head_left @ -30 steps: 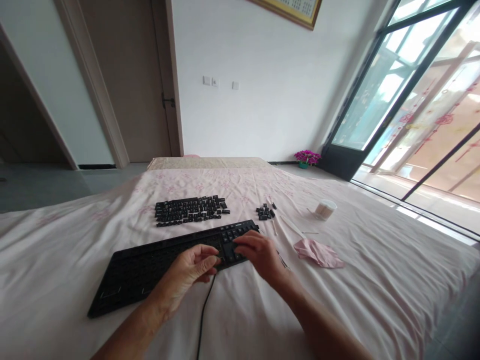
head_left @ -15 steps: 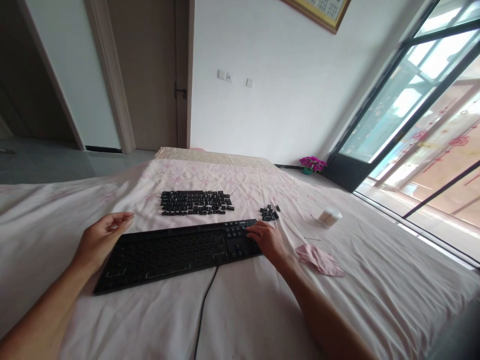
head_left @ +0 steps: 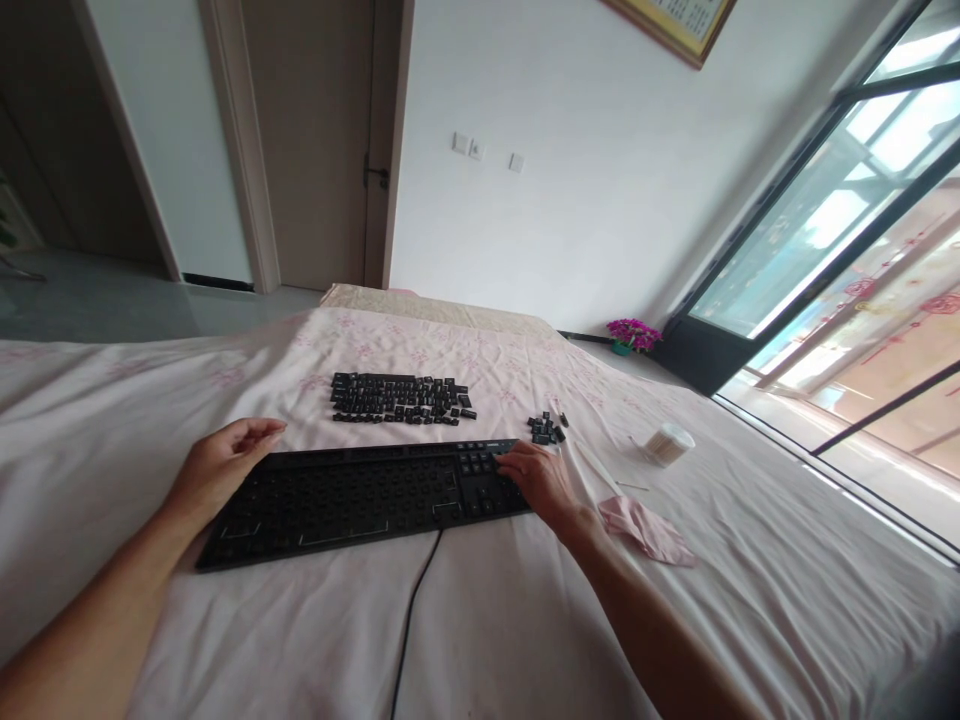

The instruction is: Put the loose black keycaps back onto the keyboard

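Observation:
A black keyboard (head_left: 360, 500) lies slightly tilted across the pink cloth, most of its main section without keycaps. Keycaps sit on the number pad at its right end. My right hand (head_left: 536, 478) is over that pad, fingers bent together with the tips down at the keys; anything between them is hidden. At the upper left corner of the keyboard is my left hand (head_left: 225, 462), its thumb and fingers drawn together. What they hold, if anything, is too small to make out. Behind the keyboard, many loose black keycaps (head_left: 397, 398) lie in rows, and a smaller keycap pile (head_left: 546, 428) is farther right.
A clear round tub of cotton swabs (head_left: 669, 444) lies to the right, with a loose swab (head_left: 632, 486) near it. Closer in is a crumpled pink cloth (head_left: 646, 530). The keyboard's cable (head_left: 414, 600) runs toward me over the wrinkled bedsheet (head_left: 315, 640).
The view has shifted a little, so everything sits slightly farther right. Both hands keep nearly the same places by the keyboard.

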Demonstrator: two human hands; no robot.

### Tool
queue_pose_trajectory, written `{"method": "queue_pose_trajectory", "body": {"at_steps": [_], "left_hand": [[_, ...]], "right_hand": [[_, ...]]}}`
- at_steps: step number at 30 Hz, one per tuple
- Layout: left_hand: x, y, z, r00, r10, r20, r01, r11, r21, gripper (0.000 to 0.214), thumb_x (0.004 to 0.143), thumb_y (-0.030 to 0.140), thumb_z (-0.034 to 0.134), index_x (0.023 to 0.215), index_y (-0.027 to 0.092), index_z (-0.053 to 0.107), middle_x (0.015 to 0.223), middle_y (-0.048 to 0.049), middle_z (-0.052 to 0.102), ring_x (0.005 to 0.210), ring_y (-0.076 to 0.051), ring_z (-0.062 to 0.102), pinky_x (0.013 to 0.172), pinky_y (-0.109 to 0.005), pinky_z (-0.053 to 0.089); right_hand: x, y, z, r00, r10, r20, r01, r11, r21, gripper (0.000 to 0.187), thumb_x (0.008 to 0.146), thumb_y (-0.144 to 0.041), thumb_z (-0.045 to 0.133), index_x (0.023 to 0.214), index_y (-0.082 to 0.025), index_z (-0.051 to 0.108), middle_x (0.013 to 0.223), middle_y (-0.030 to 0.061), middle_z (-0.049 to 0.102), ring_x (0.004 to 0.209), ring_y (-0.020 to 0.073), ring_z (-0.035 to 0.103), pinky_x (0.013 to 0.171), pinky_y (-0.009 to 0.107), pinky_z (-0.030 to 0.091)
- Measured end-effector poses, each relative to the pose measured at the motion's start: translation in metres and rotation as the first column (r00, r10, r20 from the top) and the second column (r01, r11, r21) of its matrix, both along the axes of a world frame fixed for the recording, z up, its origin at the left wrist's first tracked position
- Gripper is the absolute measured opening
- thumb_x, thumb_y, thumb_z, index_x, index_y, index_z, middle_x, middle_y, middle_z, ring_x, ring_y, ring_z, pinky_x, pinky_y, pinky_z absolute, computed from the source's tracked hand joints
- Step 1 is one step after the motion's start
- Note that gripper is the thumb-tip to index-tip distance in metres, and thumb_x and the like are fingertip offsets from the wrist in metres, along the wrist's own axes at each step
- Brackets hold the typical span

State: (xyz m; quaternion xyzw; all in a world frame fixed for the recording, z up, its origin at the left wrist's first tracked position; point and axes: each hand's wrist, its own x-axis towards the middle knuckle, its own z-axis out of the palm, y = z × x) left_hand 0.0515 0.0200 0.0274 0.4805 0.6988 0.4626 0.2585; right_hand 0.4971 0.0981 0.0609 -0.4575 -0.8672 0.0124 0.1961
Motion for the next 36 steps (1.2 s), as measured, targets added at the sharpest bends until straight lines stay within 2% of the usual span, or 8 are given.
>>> {"method": "queue_pose_trajectory", "body": {"at_steps": [10, 16, 20, 24, 36], "left_hand": [[0.001, -0.003, 0.004, 1.000, -0.010, -0.012, 0.010, 1.000, 0.003, 0.051, 0.077, 0.056, 0.063, 0.109, 0.017, 0.065, 0.089, 0.0004, 0.066, 0.080, -0.016, 0.057, 0.068, -0.021, 0.042], [0.003, -0.003, 0.005, 1.000, -0.013, -0.016, 0.013, 1.000, 0.004, 0.052, 0.076, 0.056, 0.063, 0.109, 0.016, 0.066, 0.087, 0.0003, 0.067, 0.079, -0.016, 0.057, 0.068, -0.021, 0.041], [0.002, -0.001, 0.002, 1.000, -0.003, -0.030, 0.004, 1.000, 0.019, 0.051, 0.076, 0.056, 0.063, 0.108, 0.016, 0.067, 0.086, 0.0003, 0.067, 0.079, -0.016, 0.057, 0.068, -0.021, 0.041], [0.001, -0.001, 0.002, 1.000, -0.008, -0.029, 0.008, 1.000, 0.005, 0.052, 0.077, 0.056, 0.062, 0.110, 0.015, 0.066, 0.088, -0.0012, 0.067, 0.079, -0.017, 0.057, 0.069, -0.021, 0.041], [0.006, 0.000, 0.010, 0.996, 0.000, -0.092, -0.001, 1.000, -0.017, 0.048, 0.077, 0.052, 0.061, 0.106, 0.015, 0.069, 0.089, -0.0014, 0.070, 0.077, -0.016, 0.058, 0.067, -0.021, 0.043]], "right_hand": [[-0.002, 0.003, 0.004, 0.975, 0.087, 0.203, -0.108, 0.990, 0.091, 0.023, 0.095, -0.027, 0.054, 0.086, -0.021, 0.074, 0.076, 0.0024, 0.063, 0.072, 0.0149, 0.056, 0.062, 0.026, 0.035], [-0.004, 0.000, 0.006, 0.937, 0.109, 0.331, -0.159, 0.979, 0.128, 0.027, 0.098, -0.024, 0.046, 0.085, -0.019, 0.069, 0.076, 0.0027, 0.061, 0.070, 0.0156, 0.054, 0.063, 0.029, 0.033], [-0.007, -0.005, 0.004, 0.899, 0.060, 0.434, -0.130, 0.983, 0.132, 0.022, 0.094, -0.014, 0.047, 0.100, -0.019, 0.068, 0.083, 0.0037, 0.063, 0.073, 0.0167, 0.054, 0.065, 0.029, 0.034], [-0.011, -0.011, 0.003, 0.861, 0.017, 0.509, -0.097, 0.987, 0.131, 0.028, 0.090, -0.009, 0.049, 0.113, -0.018, 0.063, 0.091, 0.0056, 0.064, 0.079, 0.0188, 0.055, 0.068, 0.031, 0.035], [-0.012, -0.030, -0.003, 0.867, -0.060, 0.494, -0.009, 0.991, 0.137, 0.043, 0.090, -0.010, 0.046, 0.133, -0.015, 0.052, 0.102, 0.0112, 0.062, 0.092, 0.0240, 0.053, 0.076, 0.036, 0.036]]}}
